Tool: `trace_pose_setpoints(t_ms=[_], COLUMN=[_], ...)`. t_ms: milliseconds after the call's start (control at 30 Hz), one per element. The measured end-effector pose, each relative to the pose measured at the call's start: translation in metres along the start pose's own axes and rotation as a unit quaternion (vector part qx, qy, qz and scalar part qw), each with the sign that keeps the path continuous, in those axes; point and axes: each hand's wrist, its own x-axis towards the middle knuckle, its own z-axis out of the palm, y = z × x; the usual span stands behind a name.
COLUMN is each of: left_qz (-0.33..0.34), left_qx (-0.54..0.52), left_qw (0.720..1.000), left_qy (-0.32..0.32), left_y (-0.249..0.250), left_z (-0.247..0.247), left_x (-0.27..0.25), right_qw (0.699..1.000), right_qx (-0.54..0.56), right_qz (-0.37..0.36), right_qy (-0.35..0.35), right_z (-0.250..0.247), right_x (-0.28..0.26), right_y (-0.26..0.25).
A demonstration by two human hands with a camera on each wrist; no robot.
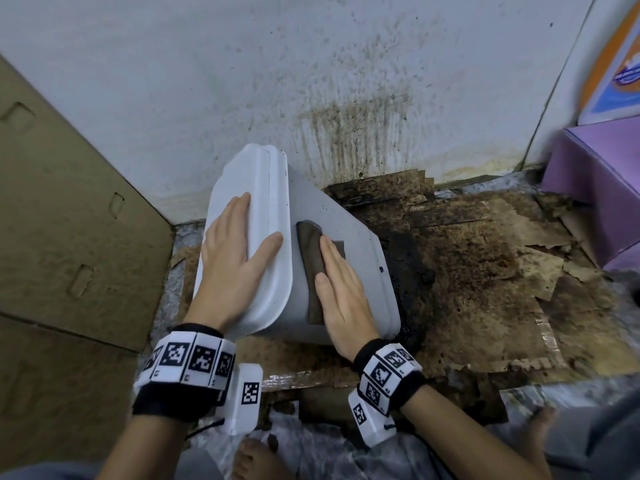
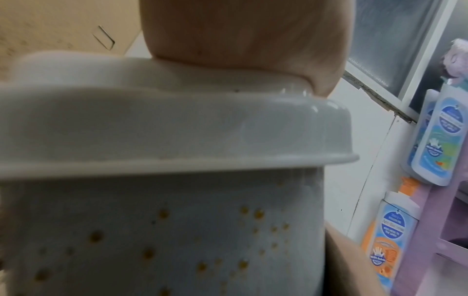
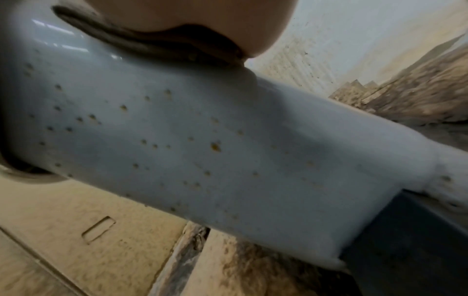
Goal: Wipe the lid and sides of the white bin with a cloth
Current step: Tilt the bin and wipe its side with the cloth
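White bin (image 1: 343, 258) tipped over toward the left, lid (image 1: 263, 237) closed, base end lifted off the stained cardboard sheets (image 1: 478, 271) on the floor, close to the spattered white wall (image 1: 242, 81). Left hand (image 1: 235, 261) laid flat on top of the lid, fingers straight and together, thumb spread along the lid's rim, gripping nothing. Right hand (image 1: 341, 292) pressed flat on a folded brown cloth (image 1: 313, 258), fingers straight, cloth sandwiched between palm and the bin's upturned side (just beside the lid's rim). Brown specks dotted over the bin's near side in both wrist views (image 3: 215, 146). Large brown cardboard box (image 1: 69, 220) to the left, purple shelf (image 1: 595, 188) to the right, with bottles (image 2: 430, 144) hung beside it in the left wrist view.
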Motion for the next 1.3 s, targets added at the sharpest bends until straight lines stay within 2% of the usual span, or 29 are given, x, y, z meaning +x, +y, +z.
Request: trace_pose_setpoints(t_ms=[133,433,833,933,1133,1300], left_qz=[-0.007,-0.004,-0.012,-0.016,-0.006,-0.003], left_qx=[-0.005,-0.004,-0.008,-0.007,0.008,0.008], left_qw=[1.000,1.000,1.000,1.000,1.000,1.000], left_qy=[-0.001,-0.001,-0.005,-0.008,-0.005,-0.011], left_y=[0.000,0.000,0.001,0.000,-0.008,-0.012], left_z=[-0.002,-0.001,-0.003,-0.004,-0.004,-0.003], left_x=[0.000,0.001,0.000,0.000,0.004,0.006], right_qw=[1.000,0.990,0.989,0.992,0.996,0.988], right_qx=[-0.003,0.044,0.040,0.022,0.044,0.024], right_qz=[0.018,0.127,0.139,0.125,0.062,0.053], right_qy=[0.018,0.035,0.031,0.010,-0.049,-0.141], right_z=[0.002,-0.001,0.002,0.005,0.008,-0.006], right_x=[-0.008,-0.019,-0.018,-0.016,0.004,0.046], right_y=[0.024,0.063,0.063,0.047,-0.024,-0.035])
